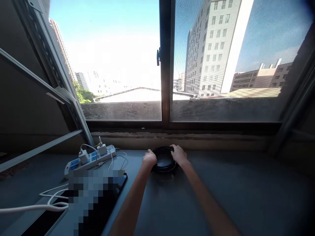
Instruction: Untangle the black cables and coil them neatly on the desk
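A black coil of what looks like cable (164,169) is at the far side of the grey tabletop, close to the window wall. Its loops form a round ring with an open middle. My left hand (149,158) grips the left side of the ring, its fingers partly hidden behind the loops. On the opposite side, my right hand (179,154) is closed around the upper right of the coil. Both arms reach forward across the table.
To the left lies a white power strip (91,159) with two plugged-in chargers and loose white cables (55,206). Nearer stands a dark flat device (123,180), partly blurred out. A metal frame (59,65) rises at the left. A sliding window (166,65) spans the back.
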A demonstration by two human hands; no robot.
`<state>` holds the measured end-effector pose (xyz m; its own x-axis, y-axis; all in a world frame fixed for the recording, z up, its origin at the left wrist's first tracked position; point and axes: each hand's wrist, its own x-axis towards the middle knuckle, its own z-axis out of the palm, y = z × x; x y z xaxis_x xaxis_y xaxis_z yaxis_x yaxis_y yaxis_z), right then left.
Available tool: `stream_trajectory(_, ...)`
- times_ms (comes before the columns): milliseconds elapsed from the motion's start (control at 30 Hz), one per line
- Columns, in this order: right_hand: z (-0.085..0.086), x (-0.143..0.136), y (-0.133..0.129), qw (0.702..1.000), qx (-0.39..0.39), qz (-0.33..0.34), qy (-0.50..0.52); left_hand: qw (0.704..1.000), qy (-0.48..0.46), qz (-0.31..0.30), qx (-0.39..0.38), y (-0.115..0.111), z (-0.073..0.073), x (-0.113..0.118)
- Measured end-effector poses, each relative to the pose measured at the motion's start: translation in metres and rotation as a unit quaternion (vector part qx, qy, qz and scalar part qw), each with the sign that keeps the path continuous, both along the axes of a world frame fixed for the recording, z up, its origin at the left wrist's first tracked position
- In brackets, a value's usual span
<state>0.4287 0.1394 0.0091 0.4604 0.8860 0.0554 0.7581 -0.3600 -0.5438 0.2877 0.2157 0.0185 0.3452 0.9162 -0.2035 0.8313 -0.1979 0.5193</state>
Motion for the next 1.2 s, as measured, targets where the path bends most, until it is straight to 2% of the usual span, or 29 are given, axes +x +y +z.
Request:
stream_trajectory(133,-0.006,0.000,0.002,0.999,-0.034,0.005,-0.003,0.989,0.122,0.074,0.023,-0.011,0.000,0.004)
stream_trajectory(233,-0.009,-0.002,0.003,0.999,-0.048,0.001,-0.023,0.982,0.146,0.078,0.087,-0.025,0.005,0.002)
stream_trajectory(367,-0.015,-0.004,0.007,0.997,-0.057,-0.013,-0.056,0.964,0.125,0.053,0.227,-0.050,0.004,-0.003)
stream_trajectory(467,-0.021,-0.006,0.011,0.995,-0.056,-0.024,-0.079,0.944,0.104,-0.001,0.312,-0.066,-0.008,-0.006)
stream_trajectory(533,-0.023,-0.008,0.011,0.994,-0.050,-0.033,-0.097,0.918,0.080,-0.044,0.387,-0.074,-0.022,-0.006)
stream_trajectory(633,-0.025,-0.012,0.010,0.990,-0.035,-0.043,-0.127,0.898,0.028,-0.080,0.431,-0.082,-0.046,-0.001)
stream_trajectory(733,-0.026,-0.014,0.006,0.987,-0.010,-0.054,-0.154,0.906,-0.029,-0.108,0.408,-0.091,-0.062,0.009)
stream_trajectory(833,-0.030,-0.016,0.002,0.983,0.020,-0.071,-0.169,0.931,-0.067,-0.126,0.334,-0.099,-0.064,0.014)
stream_trajectory(933,-0.034,-0.017,-0.003,0.981,0.048,-0.092,-0.163,0.951,-0.111,-0.145,0.252,-0.103,-0.054,0.009)
stream_trajectory(1033,-0.036,-0.019,-0.009,0.981,0.075,-0.100,-0.149,0.953,-0.136,-0.161,0.217,-0.100,-0.040,0.000)
stream_trajectory(1200,-0.042,-0.027,-0.024,0.981,0.126,-0.045,-0.142,0.950,-0.191,-0.155,0.191,-0.092,-0.023,-0.012)
